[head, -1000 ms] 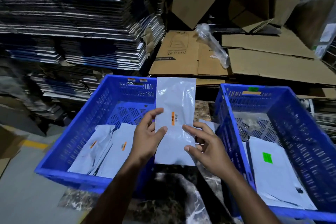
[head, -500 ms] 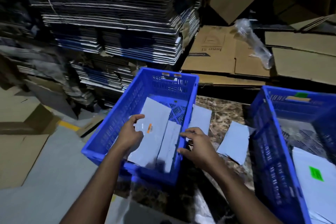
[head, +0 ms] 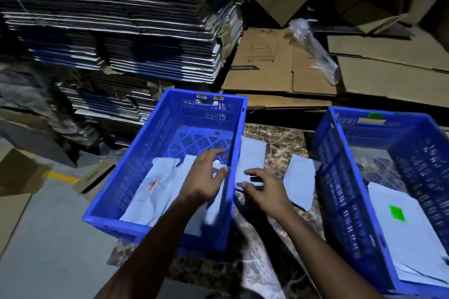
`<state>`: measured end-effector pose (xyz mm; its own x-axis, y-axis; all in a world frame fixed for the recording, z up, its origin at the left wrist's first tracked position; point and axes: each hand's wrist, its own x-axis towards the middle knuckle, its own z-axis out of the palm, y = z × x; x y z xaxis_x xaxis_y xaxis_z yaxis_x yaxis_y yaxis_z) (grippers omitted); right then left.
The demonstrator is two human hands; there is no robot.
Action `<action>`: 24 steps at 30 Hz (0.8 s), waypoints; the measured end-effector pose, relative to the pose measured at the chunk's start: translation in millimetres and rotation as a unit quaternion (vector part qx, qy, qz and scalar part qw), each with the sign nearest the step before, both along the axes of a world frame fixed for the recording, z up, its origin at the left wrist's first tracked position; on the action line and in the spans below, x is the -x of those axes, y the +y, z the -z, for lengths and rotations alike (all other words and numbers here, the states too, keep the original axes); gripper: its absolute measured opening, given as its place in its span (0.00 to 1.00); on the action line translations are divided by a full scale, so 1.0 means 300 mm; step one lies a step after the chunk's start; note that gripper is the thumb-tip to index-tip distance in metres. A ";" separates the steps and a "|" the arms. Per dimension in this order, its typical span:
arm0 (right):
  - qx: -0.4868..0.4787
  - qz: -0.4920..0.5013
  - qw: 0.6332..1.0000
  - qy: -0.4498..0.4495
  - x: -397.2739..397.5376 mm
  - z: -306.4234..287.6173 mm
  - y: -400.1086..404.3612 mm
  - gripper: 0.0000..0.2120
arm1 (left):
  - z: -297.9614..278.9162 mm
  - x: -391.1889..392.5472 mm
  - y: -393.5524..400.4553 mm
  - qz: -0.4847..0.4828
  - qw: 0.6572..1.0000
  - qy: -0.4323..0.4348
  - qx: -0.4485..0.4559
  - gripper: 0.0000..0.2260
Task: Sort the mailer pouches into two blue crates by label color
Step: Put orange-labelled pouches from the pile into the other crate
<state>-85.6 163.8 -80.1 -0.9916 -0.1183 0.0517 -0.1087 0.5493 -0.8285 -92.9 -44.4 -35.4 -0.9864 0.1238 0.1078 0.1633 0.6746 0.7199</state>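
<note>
Mailer pouches (head: 251, 159) are lying on the table just beyond your right hand (head: 266, 188); both hands are hovering spread, holding nothing, left hand (head: 206, 177) over the orange-label crate (head: 136, 175); next you're probably picking another

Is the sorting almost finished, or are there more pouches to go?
Partly done. Orange-label pouches lie in the left crate, and a green-label pouch lies in the right crate. The left hand is over the left crate; the right hand reaches toward unsorted pouches on the table between.
</note>
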 end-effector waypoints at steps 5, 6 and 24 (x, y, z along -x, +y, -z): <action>-0.290 0.123 0.947 -0.056 0.050 0.205 0.235 0.16 | 0.040 0.026 0.135 0.058 0.994 0.031 0.084 0.20; -0.353 0.113 0.925 -0.078 0.041 0.227 0.281 0.18 | 0.049 0.027 0.144 0.050 0.994 0.033 0.096 0.20; -0.221 0.144 0.959 0.106 0.050 -0.064 0.428 0.07 | 0.005 0.042 0.190 -0.002 0.990 0.001 0.140 0.21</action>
<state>-100.5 292.1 -60.9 -0.9591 0.1016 0.2642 -0.0409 0.8738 -0.4846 -105.3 12.8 -36.9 -0.9868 0.1457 0.0711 0.1616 0.8482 0.5044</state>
